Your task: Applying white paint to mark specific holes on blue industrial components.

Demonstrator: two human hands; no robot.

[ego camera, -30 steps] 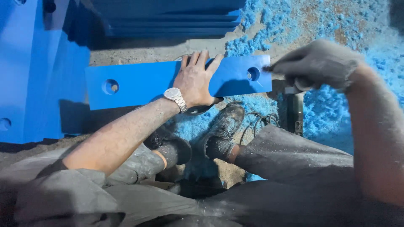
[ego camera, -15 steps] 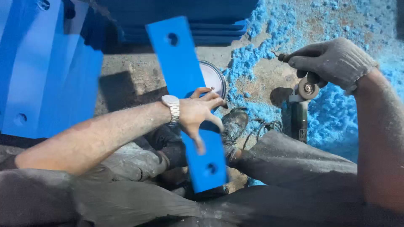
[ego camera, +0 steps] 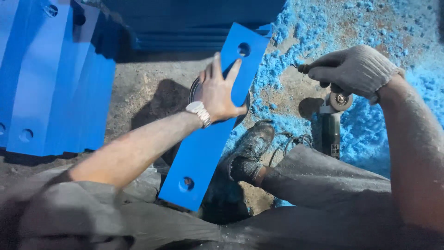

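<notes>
2 hands are at work over a dusty floor [ego camera: 152,88], seen from above. At the far left a stack of blue slabs [ego camera: 51,88] stands upright, each with round holes, and more blue plates [ego camera: 199,28] lie piled in shadow along the top. Just right of the stack, the bare left arm reaches forward; a metal wristwatch [ego camera: 200,113] sits on its wrist. The left hand [ego camera: 218,92] lies flat on a long blue plate [ego camera: 208,139], fingers [ego camera: 217,62] spread over its face and thumb hooked round the right edge, so the hand is grasping the plate. This plate runs on a slant from near the person's lap up toward the upper middle, with 1 hole near its low end and 1 near its high end. Beneath its middle a dark round disc [ego camera: 196,90] peeks out on the floor. Below and to the right a worn, dusty boot [ego camera: 249,150] points up-right, touching the plate's right edge, with grey trousers [ego camera: 323,185] behind it. Further right, blue shavings [ego camera: 370,134] cover the ground in heaps. The right hand [ego camera: 354,69], in a grey knit glove, is clenched around the top of a small grinder [ego camera: 334,118] that hangs upright just right of the boot, its body pointing down, well apart from the plate
</notes>
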